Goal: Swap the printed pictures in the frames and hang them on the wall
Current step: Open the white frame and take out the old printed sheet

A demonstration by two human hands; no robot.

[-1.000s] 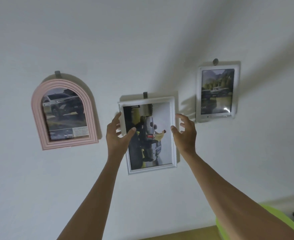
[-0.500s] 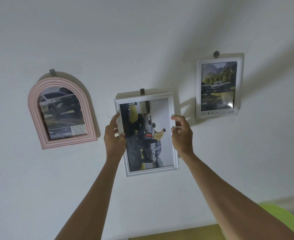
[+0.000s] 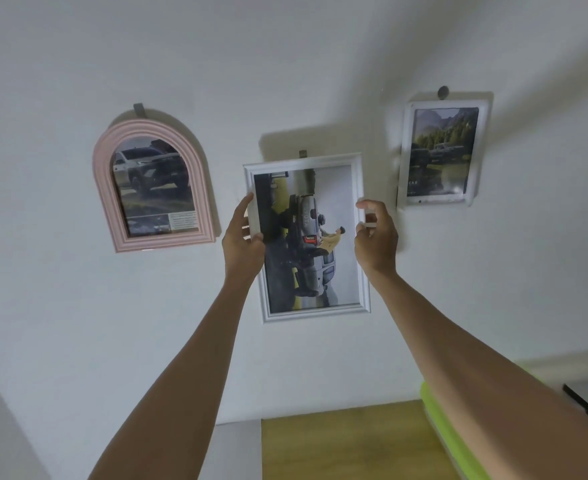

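Note:
A white rectangular frame (image 3: pixel 308 311) with a sideways picture of a grey truck and a person sits in the middle of the wall, its top edge at a grey hook (image 3: pixel 303 153). My left hand (image 3: pixel 242 239) grips its left edge, thumb over the front. My right hand (image 3: pixel 375 233) holds its right edge with curled fingers. A pink arched frame (image 3: pixel 105 188) with a car picture hangs to the left. A small white frame (image 3: pixel 441 152) with a forest and trucks picture hangs at the upper right.
Below the wall, a wooden surface (image 3: pixel 344 441) lies at the bottom centre, with a lime-green object (image 3: pixel 441 434) at its right and a grey surface (image 3: pixel 237 452) at its left. A dark edge (image 3: pixel 587 410) shows at the far right.
Both hands went from open in front of the middle frame to closed on its side edges. The frame's top has come slightly away from the wall, casting a bigger shadow.

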